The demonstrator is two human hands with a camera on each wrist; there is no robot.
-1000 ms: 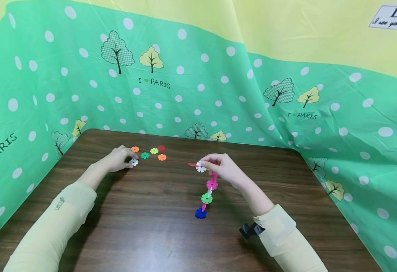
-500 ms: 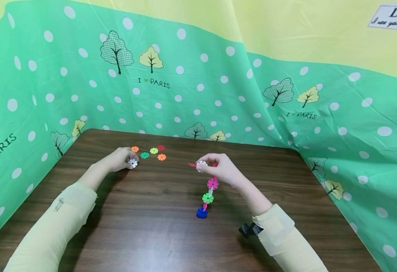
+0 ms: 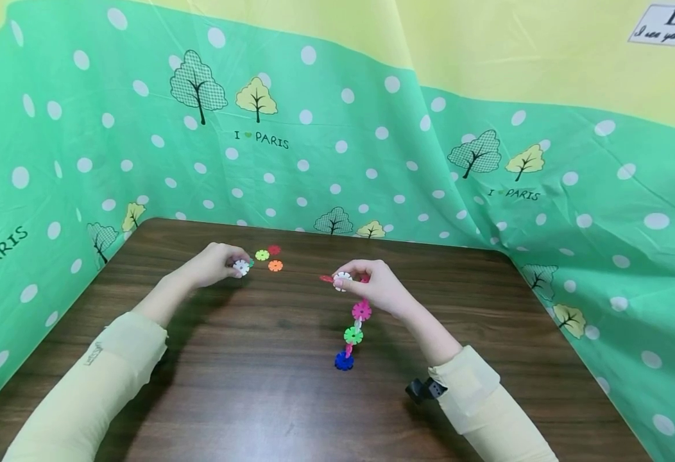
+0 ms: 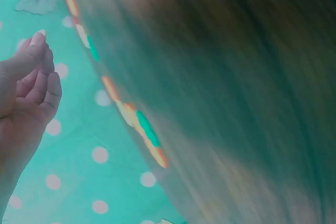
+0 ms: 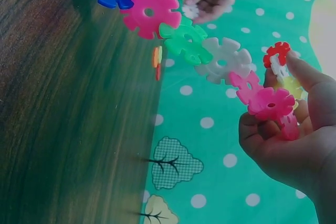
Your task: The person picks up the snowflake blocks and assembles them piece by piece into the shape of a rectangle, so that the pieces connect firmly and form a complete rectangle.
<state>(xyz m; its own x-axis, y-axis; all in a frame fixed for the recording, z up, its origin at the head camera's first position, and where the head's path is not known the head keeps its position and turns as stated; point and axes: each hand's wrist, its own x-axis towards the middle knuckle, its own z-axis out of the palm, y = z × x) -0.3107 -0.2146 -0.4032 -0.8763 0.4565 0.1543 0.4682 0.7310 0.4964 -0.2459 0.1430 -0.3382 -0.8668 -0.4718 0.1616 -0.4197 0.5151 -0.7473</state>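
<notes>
My left hand (image 3: 217,264) pinches a white snowflake disc (image 3: 241,267) at the far left of the table. Just beyond that disc shows part of a green disc (image 3: 251,263); whether they touch I cannot tell. My right hand (image 3: 374,282) grips the upper end of a chain of interlocked snowflake discs, with a white disc (image 3: 342,280) and a red disc (image 3: 326,278) by its fingertips. Pink (image 3: 362,311), green (image 3: 353,335) and blue (image 3: 344,361) discs hang below. In the right wrist view, fingers partly hide a yellow disc (image 5: 290,85). The left wrist view is blurred.
Loose yellow (image 3: 262,255), red (image 3: 274,249) and orange (image 3: 276,265) discs lie right of my left hand on the brown wooden table (image 3: 245,385). A green dotted curtain (image 3: 337,167) stands around the table's back and sides.
My left hand has moved right and slightly away with the white disc, now hiding an orange disc and covering part of the green one. My right hand has barely moved; the chain swung slightly right.
</notes>
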